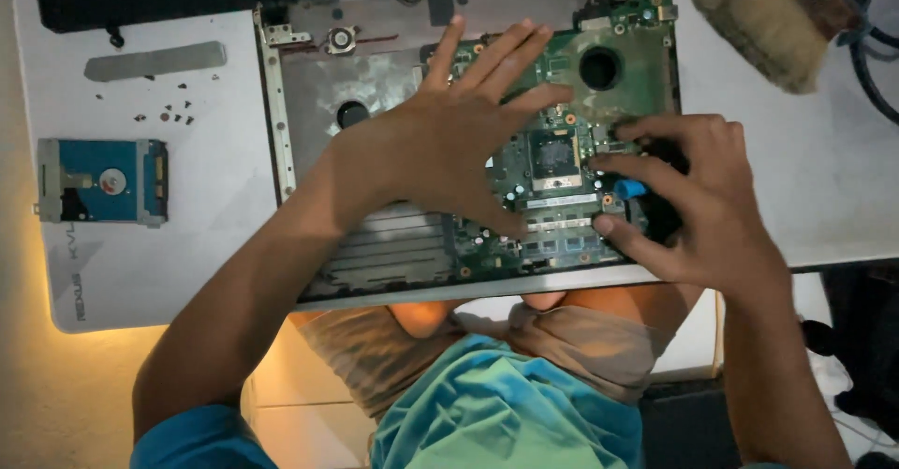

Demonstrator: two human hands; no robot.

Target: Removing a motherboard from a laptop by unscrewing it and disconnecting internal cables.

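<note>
Left hand (459, 137) flat, fingers spread on green circuit board (562, 151) — right hand (698, 202) curled, fingertips pinching board's edge.

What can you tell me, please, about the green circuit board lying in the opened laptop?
The green circuit board lies flat in the grey laptop shell, filling its right part. It carries a square chip socket near the middle, long slots below it, a round hole at the upper right and many small parts. The left hand rests spread on it; the right hand grips its right edge beside a small blue part.
</note>
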